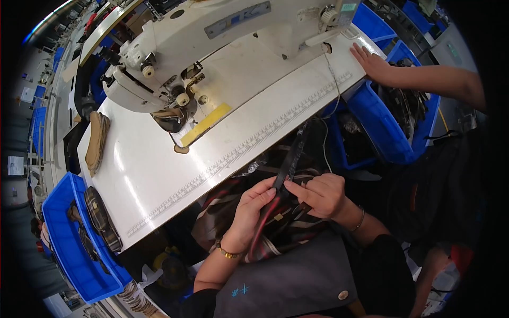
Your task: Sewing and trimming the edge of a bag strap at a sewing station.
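- The left hand (257,199) grips a long, narrow, glossy black strap (292,159) with the thumb on top; the right hand (321,193) is curled, its fingertips at the strap's other edge, seeming to pinch it.
- The strap lies on the wearer's side of the white sewing machine (238,24), below the edge of the smooth white surface (159,185) that carries the machine; its far end runs up toward that edge.
- Under the hands, also on the wearer's side of the machine, is a loose bundle of brown, red and cream plaid cloth (262,225); whether the strap is joined to it cannot be told.
- The strap looks light and springy, stiffer along its length than the cloth; its shine suggests it may slip between dry fingertips.
- It is best taken by its two long edges, thumb above and fingers below, close to where the hands meet.
- The cloth looks soft, limp and hard to damage; its folds could drag on the strap, so support from beneath would suit it.
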Available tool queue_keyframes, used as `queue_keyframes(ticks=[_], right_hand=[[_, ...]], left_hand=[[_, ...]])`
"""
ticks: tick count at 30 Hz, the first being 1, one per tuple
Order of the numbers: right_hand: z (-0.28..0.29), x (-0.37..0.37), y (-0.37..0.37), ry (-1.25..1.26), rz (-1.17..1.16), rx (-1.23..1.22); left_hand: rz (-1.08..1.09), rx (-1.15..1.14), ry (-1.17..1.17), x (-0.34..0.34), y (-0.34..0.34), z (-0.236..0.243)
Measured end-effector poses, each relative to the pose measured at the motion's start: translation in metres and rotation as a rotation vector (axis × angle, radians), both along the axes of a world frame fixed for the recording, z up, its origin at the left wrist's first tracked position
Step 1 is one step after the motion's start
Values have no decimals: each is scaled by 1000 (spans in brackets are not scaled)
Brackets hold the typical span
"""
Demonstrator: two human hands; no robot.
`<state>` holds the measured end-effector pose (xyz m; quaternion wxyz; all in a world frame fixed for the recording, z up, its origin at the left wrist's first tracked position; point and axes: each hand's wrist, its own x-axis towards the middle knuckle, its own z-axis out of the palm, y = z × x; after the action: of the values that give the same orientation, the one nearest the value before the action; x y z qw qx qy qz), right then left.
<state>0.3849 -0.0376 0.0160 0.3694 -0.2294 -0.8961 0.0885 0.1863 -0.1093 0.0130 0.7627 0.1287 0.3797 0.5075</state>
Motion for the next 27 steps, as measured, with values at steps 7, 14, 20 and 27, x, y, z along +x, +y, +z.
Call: queue_keyframes(ticks=[7, 14, 20, 27], right_hand=[[-3, -1, 1, -4, -14, 42], [-7, 1, 0, 105, -16, -54], [-12, 3, -4, 332, -286, -515], [-32, 20, 4, 624, -338, -1139]], left_hand=[[7, -4, 41, 1, -1, -2], [12, 34, 40, 1, -1, 0], [24, 33, 60, -3, -3, 3], [78, 0, 80, -4, -10, 15]])
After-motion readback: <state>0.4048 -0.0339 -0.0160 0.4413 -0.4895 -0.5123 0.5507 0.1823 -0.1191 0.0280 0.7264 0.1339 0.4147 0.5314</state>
